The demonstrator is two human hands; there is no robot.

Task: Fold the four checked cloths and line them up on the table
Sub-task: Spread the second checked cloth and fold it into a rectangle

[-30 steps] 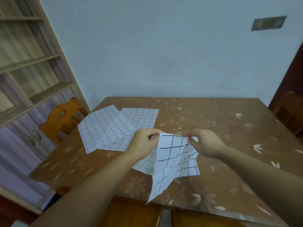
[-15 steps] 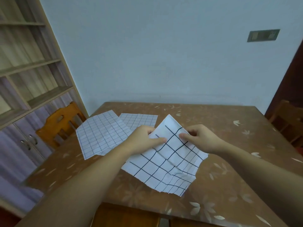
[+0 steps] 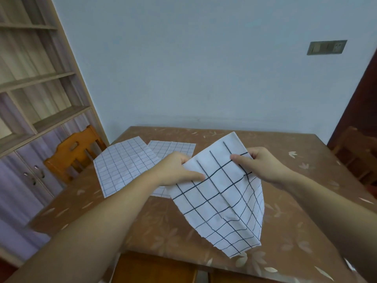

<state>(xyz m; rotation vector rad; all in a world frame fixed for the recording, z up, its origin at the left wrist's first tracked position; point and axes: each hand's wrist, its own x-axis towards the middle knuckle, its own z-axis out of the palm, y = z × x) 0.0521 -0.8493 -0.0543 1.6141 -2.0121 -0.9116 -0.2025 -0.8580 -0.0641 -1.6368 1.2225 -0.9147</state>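
Large-checked cloth (image 3: pixel 220 193): held above tabletop (image 3: pixel 285 148), left hand (image 3: pixel 175 170) and right hand (image 3: pixel 263 166) pinching its upper edge. Two fine-checked cloths (image 3: pixel 124 166) lie flat, overlapping, behind.

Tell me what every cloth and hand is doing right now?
big-check cloth: held up off the table, creased, not yet folded flat.
small-check cloths: lying spread on the table, overlapping, unfolded.
left hand: pinches the big-check cloth.
right hand: pinches its other side.
cabinet doors: closed.

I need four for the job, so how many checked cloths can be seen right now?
3. One bold-checked cloth is held up by the left hand and right hand. Two fine-checked cloths lie overlapping on the table: one left, one behind. A fourth may be hidden.
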